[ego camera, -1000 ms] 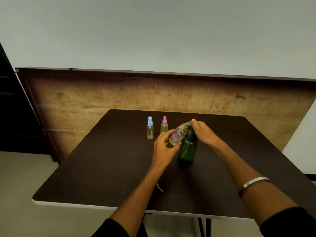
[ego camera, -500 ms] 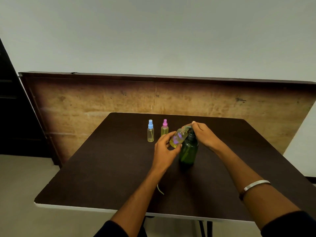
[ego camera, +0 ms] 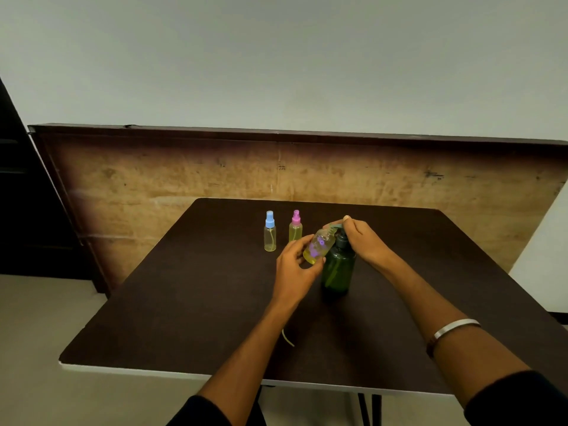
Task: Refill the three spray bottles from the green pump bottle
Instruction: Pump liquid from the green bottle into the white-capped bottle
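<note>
Clear plastic, tinted yellow inside: the uncapped spray bottle is tilting in the left hand, fingers curled round it, mouth up at the spout. The right hand is pressing down on the green pump bottle, standing on the dark worktop. Behind, the blue-capped bottle and pink-capped bottle are standing upright, side by side

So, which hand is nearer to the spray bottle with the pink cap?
Left. The left hand is just in front of the pink-capped spray bottle, slightly to its right. The right hand is farther right, on the green pump bottle.
</note>
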